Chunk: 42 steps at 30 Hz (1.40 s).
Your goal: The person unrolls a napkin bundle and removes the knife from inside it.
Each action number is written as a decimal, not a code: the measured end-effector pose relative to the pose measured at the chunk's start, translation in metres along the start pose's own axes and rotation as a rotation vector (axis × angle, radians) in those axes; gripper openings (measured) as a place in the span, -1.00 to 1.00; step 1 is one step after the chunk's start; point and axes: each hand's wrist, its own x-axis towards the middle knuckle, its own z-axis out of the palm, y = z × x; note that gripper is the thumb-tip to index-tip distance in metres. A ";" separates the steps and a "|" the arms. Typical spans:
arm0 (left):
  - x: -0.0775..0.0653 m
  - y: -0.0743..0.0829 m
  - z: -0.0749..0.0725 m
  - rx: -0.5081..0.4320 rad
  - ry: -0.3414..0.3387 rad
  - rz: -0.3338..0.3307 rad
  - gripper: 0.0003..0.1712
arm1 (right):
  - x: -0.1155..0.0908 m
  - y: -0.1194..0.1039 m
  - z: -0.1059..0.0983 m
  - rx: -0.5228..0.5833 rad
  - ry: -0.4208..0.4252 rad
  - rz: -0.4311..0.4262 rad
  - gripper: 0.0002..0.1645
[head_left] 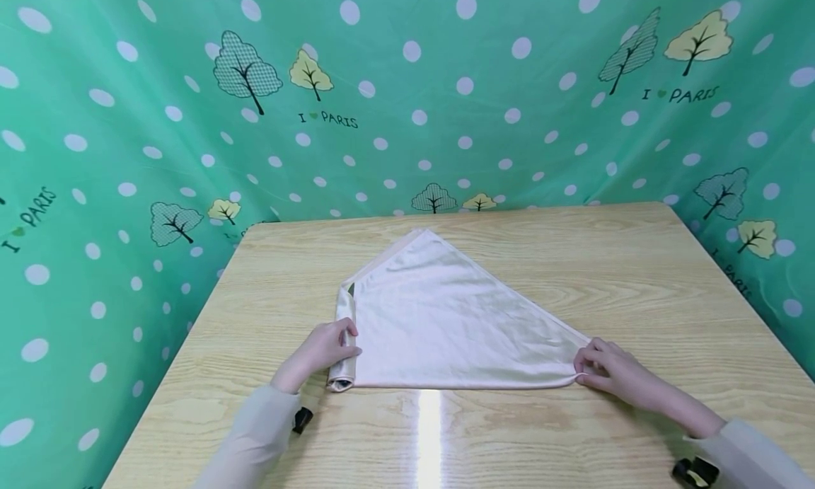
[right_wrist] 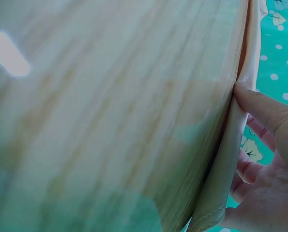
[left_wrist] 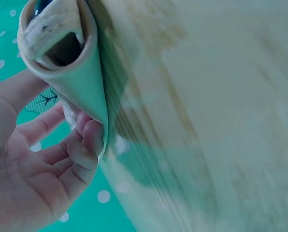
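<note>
A pale satin cloth [head_left: 452, 312] lies folded on the table, peaked at the back and tapering to the right. Its left end is wound into a roll [head_left: 344, 370], with something dark showing at the far end of it. My left hand [head_left: 323, 346] grips this roll, thumb and fingers curled about it. Seen end-on in the left wrist view, the rolled cloth [left_wrist: 81, 92] has several layers around a dark hollow, and a glossy dark piece [left_wrist: 41, 7] shows inside. At the cloth's right corner, my right hand [head_left: 616, 376] pinches the edge between thumb and fingers.
The wooden table [head_left: 541, 439] has a glossy top with a bright light streak near the front. A green dotted curtain [head_left: 439, 64] with printed trees hangs along its back and sides. Black wrist devices [head_left: 695, 472] sit beneath both sleeves.
</note>
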 end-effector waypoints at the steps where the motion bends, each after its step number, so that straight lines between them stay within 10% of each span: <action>1: 0.001 0.000 0.000 0.000 0.001 -0.013 -0.73 | 0.000 0.000 0.000 0.000 0.000 0.001 -0.79; 17: 0.005 -0.001 0.001 -0.067 0.003 -0.101 -0.77 | 0.001 0.000 0.000 -0.002 0.008 -0.004 -0.78; 42: -0.009 -0.025 -0.014 -0.472 -0.041 -0.101 -0.71 | 0.001 -0.002 0.000 -0.009 0.018 -0.011 -0.76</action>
